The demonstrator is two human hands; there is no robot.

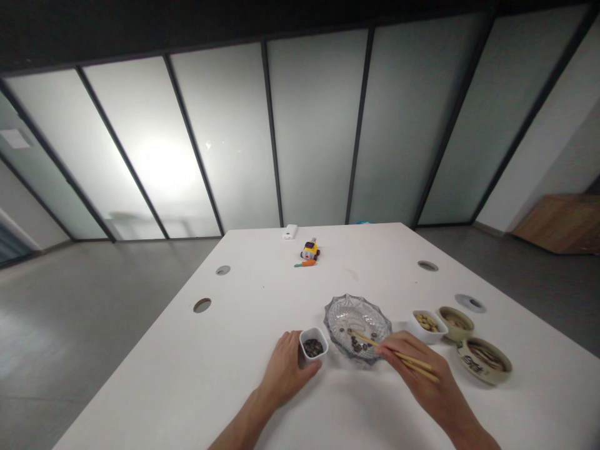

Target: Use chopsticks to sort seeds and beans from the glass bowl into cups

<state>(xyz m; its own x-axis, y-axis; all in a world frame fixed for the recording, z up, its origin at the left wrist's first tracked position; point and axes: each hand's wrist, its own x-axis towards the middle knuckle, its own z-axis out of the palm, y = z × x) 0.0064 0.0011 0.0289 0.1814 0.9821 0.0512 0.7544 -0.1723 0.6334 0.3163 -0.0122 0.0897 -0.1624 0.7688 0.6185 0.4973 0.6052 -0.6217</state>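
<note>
My left hand (287,365) is wrapped around a small white square bowl (305,357) on the table. Dark seeds (313,347) lie inside that bowl. In my right hand (417,365) is a pair of wooden chopsticks (412,360), held from above. Their tips reach down into a scalloped clear glass bowl (338,307) just right of the white one. Several small dark pieces (360,344) are scattered in the glass bowl near the tips. Whether the tips pinch a piece is too small to make out.
Right of my right hand stand a white bowl (429,339) of pale yellowish pieces and two greenish bowls, one behind (457,334) and one nearer (478,373). Farther back are a yellow toy car (310,250), a small orange carrot-shaped item (308,264) and a white box-like device (290,232). Round holes (202,305) pierce the white tabletop.
</note>
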